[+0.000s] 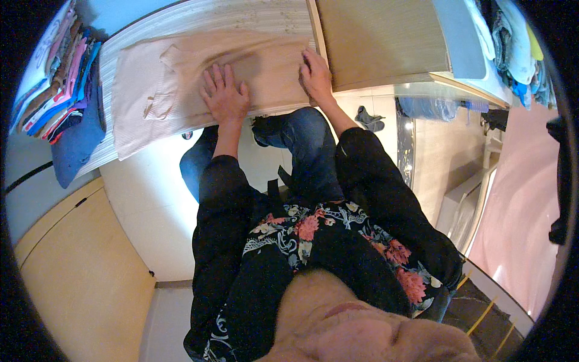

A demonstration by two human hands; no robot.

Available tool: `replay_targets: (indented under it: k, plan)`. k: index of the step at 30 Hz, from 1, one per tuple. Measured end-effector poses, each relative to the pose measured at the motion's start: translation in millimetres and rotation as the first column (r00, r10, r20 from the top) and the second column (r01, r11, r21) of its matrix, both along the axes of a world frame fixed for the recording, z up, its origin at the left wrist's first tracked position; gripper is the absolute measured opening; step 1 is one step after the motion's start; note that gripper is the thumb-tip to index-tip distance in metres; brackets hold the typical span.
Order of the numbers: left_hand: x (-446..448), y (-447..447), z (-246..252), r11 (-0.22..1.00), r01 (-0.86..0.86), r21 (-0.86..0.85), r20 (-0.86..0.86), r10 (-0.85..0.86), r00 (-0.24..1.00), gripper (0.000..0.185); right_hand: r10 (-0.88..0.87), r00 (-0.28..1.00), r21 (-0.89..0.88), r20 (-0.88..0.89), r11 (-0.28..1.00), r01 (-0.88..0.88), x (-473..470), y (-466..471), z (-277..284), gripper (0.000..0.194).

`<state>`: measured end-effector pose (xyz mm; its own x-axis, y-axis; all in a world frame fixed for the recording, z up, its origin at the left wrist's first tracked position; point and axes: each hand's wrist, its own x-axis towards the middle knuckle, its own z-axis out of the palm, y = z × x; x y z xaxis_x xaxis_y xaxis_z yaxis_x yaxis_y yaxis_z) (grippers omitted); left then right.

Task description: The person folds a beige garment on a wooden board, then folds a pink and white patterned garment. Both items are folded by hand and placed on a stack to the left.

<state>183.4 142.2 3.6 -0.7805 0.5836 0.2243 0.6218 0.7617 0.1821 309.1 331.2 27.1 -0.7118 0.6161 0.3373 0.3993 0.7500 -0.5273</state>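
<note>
A pale pink ribbed garment [271, 63] lies spread over a striped surface [135, 31]. A narrower ribbed part of it, partly folded over, rests on its left portion [167, 86]. My left hand [225, 94] lies palm down on the middle of the garment, fingers spread, over soft creases. At the garment's right end, beside a wooden edge, my right hand [315, 77] touches the cloth with curled fingers; whether it pinches the fabric is hard to tell.
Folded clothes [63, 86] stand stacked at the left, with a dark blue cloth [79, 147] hanging over the edge. A wooden panel [380, 40] borders the surface at right. More clothes [515, 45] lie beyond it. A dark shoe [371, 120] is on the floor.
</note>
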Motion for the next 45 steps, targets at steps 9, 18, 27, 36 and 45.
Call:
replay_targets:
  k: [9,18,27,36,45]
  plan:
    - [-2.2,2.5,-1.2,1.000,0.008,0.018,0.010,-0.008,1.000,0.056,0.209,0.955,-0.002,0.209,0.977,-0.213,63.1,-46.2,24.8,0.034]
    - [-30.7,55.3,12.6,0.922,0.232,0.311,0.051,-0.260,0.964,0.034,0.063,0.949,0.050,0.309,0.995,-0.083,53.6,-49.8,21.2,0.033]
    - [-27.0,163.3,12.1,0.891,0.426,0.160,0.121,-0.446,0.887,0.021,0.128,0.966,-0.057,0.227,0.991,-0.118,48.3,-47.9,10.8,0.025]
    - [-29.2,175.6,15.7,0.906,0.417,0.073,-0.009,-0.417,0.909,0.017,0.209,0.942,-0.120,0.263,0.976,-0.183,53.9,-53.3,14.5,0.025]
    - [-24.5,163.5,-1.4,0.851,0.444,0.280,-0.311,-0.357,0.881,0.017,0.211,0.927,-0.242,0.311,0.961,-0.137,55.3,-56.7,25.6,0.018]
